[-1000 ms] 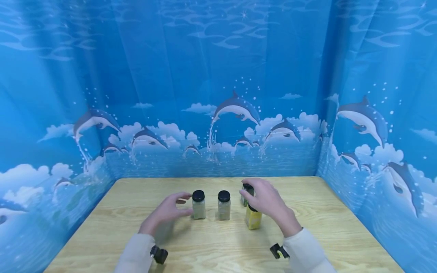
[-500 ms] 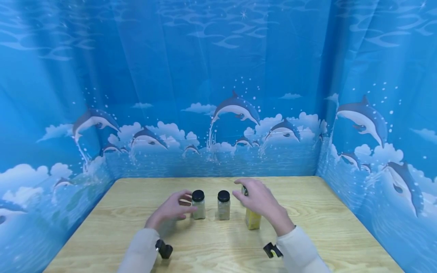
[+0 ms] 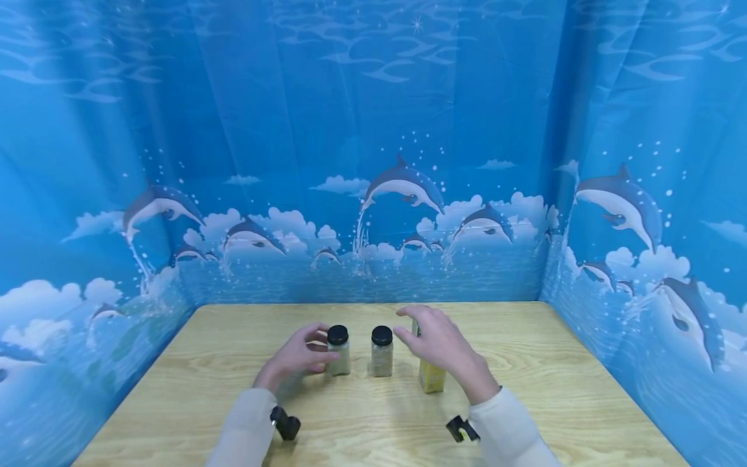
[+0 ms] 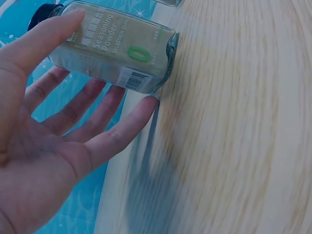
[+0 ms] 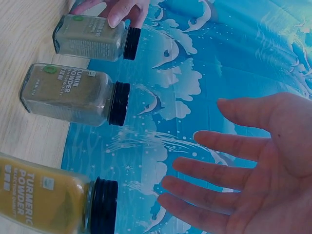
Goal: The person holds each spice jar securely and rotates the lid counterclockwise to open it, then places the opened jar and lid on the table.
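My left hand (image 3: 297,353) holds a glass seasoning powder jar (image 4: 117,46) with a black lid. Its thumb lies on the near face and its fingers reach around the far side. To the right stands a cumin powder jar (image 5: 68,92), upright and untouched in the head view. My right hand (image 3: 440,340) is over a yellow turmeric powder jar (image 3: 432,377), hiding its top. Its straight, spread fingers hold nothing in the right wrist view. Behind that hand another jar (image 3: 415,327) shows only a sliver.
The light wood table (image 3: 280,415) ends at a blue dolphin-print curtain (image 3: 373,272), which hangs along the back and both sides. A black camera mount (image 3: 286,425) sits on the left wrist, another mount (image 3: 461,429) on the right.
My left hand has moved right, its thumb now across the seasoning powder jar. My right hand has shifted left, covering more of the rear jar and the turmeric jar's lid. The jars stand where they were.
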The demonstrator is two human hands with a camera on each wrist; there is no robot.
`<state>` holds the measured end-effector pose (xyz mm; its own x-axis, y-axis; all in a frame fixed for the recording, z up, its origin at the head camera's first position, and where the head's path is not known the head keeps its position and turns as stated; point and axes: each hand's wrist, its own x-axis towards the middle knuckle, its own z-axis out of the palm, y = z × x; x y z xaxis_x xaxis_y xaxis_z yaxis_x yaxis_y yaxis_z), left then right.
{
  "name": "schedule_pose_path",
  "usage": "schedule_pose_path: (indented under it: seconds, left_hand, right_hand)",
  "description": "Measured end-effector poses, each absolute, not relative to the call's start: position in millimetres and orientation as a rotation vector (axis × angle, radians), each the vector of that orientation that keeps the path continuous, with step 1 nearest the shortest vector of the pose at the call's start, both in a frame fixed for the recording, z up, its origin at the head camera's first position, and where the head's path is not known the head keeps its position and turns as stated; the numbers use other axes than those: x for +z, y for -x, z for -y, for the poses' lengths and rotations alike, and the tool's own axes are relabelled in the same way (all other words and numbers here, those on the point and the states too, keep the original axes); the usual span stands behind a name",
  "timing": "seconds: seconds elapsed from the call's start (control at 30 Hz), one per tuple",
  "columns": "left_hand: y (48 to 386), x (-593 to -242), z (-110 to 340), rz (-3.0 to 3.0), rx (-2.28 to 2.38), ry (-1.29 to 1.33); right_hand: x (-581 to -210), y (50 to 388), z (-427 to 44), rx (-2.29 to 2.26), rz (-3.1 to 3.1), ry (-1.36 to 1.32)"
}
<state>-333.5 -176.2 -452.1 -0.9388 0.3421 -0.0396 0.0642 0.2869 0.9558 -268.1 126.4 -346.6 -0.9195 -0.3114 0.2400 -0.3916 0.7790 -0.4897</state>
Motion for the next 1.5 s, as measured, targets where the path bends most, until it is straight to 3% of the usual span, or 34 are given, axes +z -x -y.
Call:
schedule_pose_path:
  seconds: [1.5]
  left_hand:
    - [306,-462,171,-2.153,1.845,-0.444]
  right_hand:
    - [-363,262,-111,0.96,2.818,-0.73]
